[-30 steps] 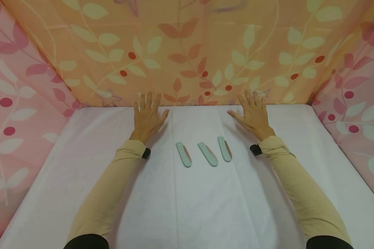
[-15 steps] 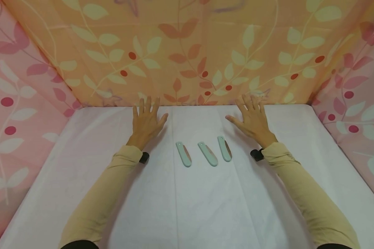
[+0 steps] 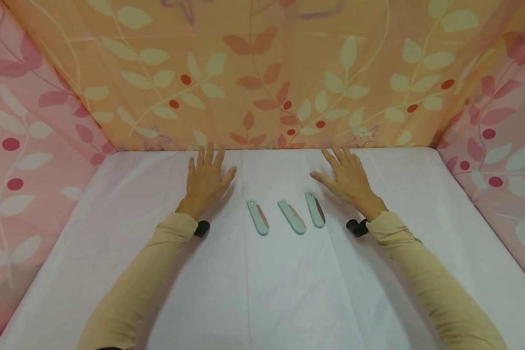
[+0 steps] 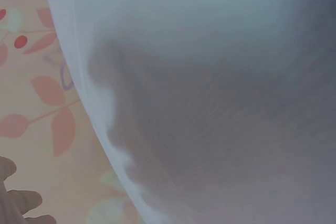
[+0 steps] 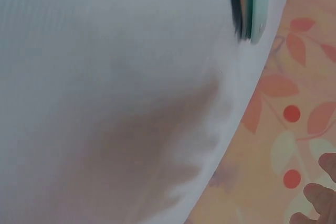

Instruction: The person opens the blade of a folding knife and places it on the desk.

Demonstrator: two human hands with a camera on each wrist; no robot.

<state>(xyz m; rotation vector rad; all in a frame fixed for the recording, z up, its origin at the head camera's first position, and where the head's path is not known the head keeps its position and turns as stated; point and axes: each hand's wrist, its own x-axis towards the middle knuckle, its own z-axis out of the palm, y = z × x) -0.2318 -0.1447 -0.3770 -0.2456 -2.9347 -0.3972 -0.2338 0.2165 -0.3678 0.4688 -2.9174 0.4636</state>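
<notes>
Three folding knives with mint-green handles lie apart on the white cloth in the head view: a left knife [image 3: 257,218], a middle knife [image 3: 290,217] and a right knife [image 3: 313,211]. Each has a brownish blade edge showing along its right side. My left hand [image 3: 204,183] is spread, palm down, over the cloth to the left of them. Beyond the right knife and to its right, my right hand [image 3: 349,183] is spread the same way, holding nothing. Fingertips [image 4: 25,201] show at the left wrist view's corner; a knife end [image 5: 259,11] shows in the right wrist view.
A white cloth [image 3: 284,291] covers the table. An orange leaf-print curtain [image 3: 262,63] rises at its back edge, with pink printed curtains on the left [image 3: 26,204] and right [image 3: 507,146]. Both wrists wear a small black device [image 3: 202,228].
Both hands have drawn back a little from the rear curtain toward the person. The right hand has also shifted slightly left, toward the right knife. The knives have stayed where they were.
</notes>
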